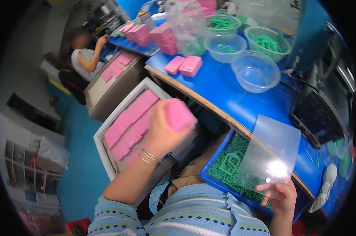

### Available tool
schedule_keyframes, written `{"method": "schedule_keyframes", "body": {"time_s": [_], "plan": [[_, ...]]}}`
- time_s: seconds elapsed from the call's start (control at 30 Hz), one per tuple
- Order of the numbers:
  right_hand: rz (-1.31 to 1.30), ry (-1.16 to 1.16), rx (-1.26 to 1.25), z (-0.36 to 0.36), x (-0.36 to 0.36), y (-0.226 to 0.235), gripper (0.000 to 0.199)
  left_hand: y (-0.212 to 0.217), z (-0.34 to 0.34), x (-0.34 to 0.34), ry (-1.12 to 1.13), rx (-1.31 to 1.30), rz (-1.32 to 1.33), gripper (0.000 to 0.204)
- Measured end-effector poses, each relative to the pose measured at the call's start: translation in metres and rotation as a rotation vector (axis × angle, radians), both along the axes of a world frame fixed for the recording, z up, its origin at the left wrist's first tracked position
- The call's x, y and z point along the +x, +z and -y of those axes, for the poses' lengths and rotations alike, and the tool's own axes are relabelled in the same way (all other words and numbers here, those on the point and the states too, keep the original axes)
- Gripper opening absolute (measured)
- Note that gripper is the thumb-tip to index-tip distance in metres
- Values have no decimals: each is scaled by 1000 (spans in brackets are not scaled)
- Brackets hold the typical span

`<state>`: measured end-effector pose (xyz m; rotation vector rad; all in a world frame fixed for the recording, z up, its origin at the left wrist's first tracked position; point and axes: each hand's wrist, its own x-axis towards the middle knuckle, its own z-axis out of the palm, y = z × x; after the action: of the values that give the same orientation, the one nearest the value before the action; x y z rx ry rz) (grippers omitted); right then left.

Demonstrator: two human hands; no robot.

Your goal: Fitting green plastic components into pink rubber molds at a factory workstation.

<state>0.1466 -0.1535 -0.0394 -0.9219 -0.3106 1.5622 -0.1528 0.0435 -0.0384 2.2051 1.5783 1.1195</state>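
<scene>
My left hand [160, 131] is wrapped round a pink block [180, 115], blurred by motion, above the right side of a white-rimmed box [103, 135]. Rows of similar pink blocks [125, 118] fill that box. On the right, my right hand [280, 195] has its fingers apart and loosely bent at the near edge of a clear plastic sheet [266, 145]. Whether it touches the sheet, I cannot tell. The sheet lies partly on the blue table and juts over a blue bin [205, 173] full of green moulded strips [225, 167]; a bright glare covers its lower part.
Two pink blocks [190, 66] sit on the blue table [221, 92]. Behind are clear bowls [255, 72], some with green pieces, and a plastic bag [182, 27]. A dark monitor-like device [319, 114] stands right. At far left a person [85, 59] sits beside another box [97, 94].
</scene>
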Motion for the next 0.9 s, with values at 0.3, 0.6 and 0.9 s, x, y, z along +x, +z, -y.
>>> {"method": "schedule_keyframes", "body": {"time_s": [0.3, 0.6, 0.9], "plan": [[193, 1, -119, -10, -5, -11, 68, -54, 40, -267, 852, -520, -463, 80], [113, 224, -198, -22, 8, 4, 62, -73, 80, -314, 727, -774, -621, 83], [160, 141, -167, -26, -3, -4, 64, -65, 75, -353, 788, -453, -376, 84]]}}
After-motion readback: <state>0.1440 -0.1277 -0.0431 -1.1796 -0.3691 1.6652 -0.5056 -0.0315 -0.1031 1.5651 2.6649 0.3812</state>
